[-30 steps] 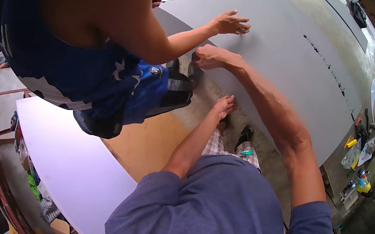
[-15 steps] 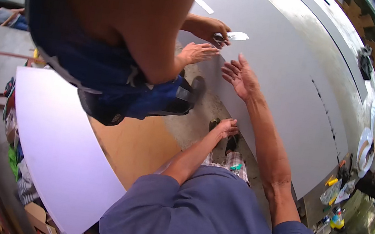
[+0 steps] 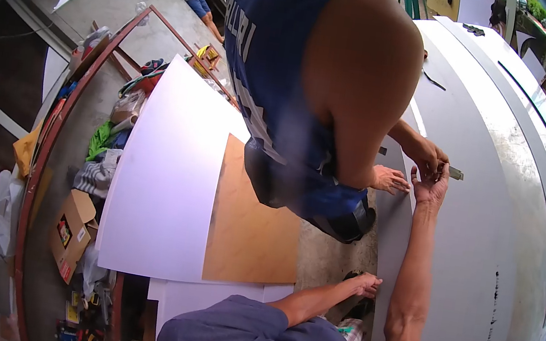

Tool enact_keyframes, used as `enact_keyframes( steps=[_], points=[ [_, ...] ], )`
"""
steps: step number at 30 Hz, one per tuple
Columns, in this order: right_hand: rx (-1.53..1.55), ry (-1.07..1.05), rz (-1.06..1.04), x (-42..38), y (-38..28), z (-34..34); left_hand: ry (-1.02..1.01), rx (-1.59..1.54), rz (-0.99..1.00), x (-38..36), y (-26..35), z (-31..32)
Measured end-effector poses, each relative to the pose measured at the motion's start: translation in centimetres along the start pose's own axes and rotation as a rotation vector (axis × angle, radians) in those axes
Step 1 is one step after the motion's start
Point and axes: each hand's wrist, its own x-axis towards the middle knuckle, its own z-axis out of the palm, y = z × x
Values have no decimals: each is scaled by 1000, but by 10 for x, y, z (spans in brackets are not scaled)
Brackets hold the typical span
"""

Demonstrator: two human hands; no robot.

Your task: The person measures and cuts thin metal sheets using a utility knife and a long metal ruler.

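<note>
My right hand (image 3: 429, 189) is raised over the grey sheet (image 3: 455, 266), thumb apart, with its fingertips right at a co-worker's hand (image 3: 426, 156). From that co-worker's fingers sticks out a short, flat, greyish metal piece (image 3: 456, 174); its other end is hidden in the grip. Lower down, my left hand (image 3: 366, 285) reaches the near edge of the sheet with its fingers loosely extended, holding nothing visible. The co-worker's other hand (image 3: 391, 179) lies flat at the same edge, just left of my right hand.
The co-worker in a blue jersey (image 3: 270, 44) stands close on my left. A white sheet (image 3: 160, 176) and a brown board (image 3: 254, 231) lie behind them. A cardboard box (image 3: 73, 229) and a red metal frame (image 3: 42, 173) are further left. A dark dashed mark (image 3: 493, 306) runs along the grey sheet.
The view has swung left. My right hand has moved up to the co-worker's hand with the metal piece, from a gap before. My left hand stays by the sheet's edge.
</note>
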Motion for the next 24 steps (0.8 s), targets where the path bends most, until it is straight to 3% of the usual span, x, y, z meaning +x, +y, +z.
enact_keyframes(
  steps=[3, 6, 7, 10, 14, 16, 21, 24],
  points=[
    [197, -54, 16, 9, -21, -2, 33, 25, 18, -9, 6, -4],
    [34, -69, -36, 27, -52, -29, -31, 34, 16, -17, 5, -1],
    [41, 26, -87, 24, -62, -33, -39, 35, 15, -20, 7, -2],
    [-24, -43, -178, 8, -98, -71, -36, 14, 33, -25, 6, -2],
    [-696, -76, -357, -54, -135, -151, -25, 31, 54, -34, 9, 1],
    [-941, 8, -413, -81, -143, -198, -29, 7, 54, -34, 13, -1],
    [-1172, 163, -422, -140, -142, -248, -23, -93, -18, -33, 17, -8],
    [-1139, 178, -352, -146, -136, -272, -6, -67, -23, -26, 18, -14]
  ],
)
